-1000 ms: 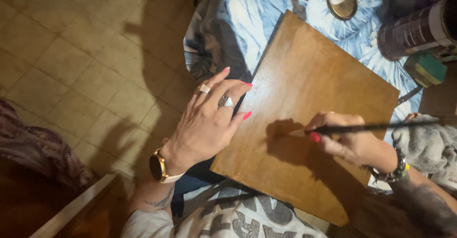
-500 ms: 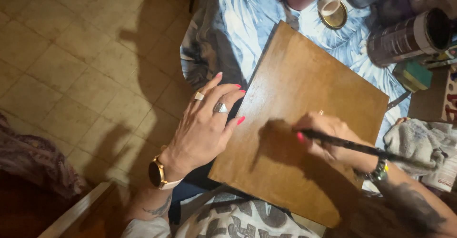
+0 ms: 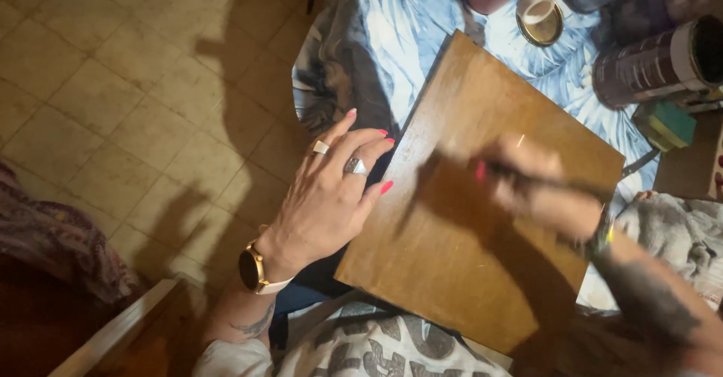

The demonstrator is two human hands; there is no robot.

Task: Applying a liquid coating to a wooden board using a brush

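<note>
Brown wooden board (image 3: 482,196) lies flat on a blue-patterned cloth (image 3: 392,38); the left hand (image 3: 331,196) rests spread on its left edge, the blurred right hand (image 3: 538,185) grips a dark thin tool (image 3: 550,181). Cylindrical cans (image 3: 655,61) stand far right.

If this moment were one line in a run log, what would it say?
left hand: flat at edge of wooden board | right hand: blurred over board, grip on thin dark tool | nearby: open tin, patterned cloth

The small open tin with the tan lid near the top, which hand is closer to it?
Right. The right hand, blurred over the middle of the wooden board, lies below the tin. The left hand rests at the board's left edge, farther away.
</note>
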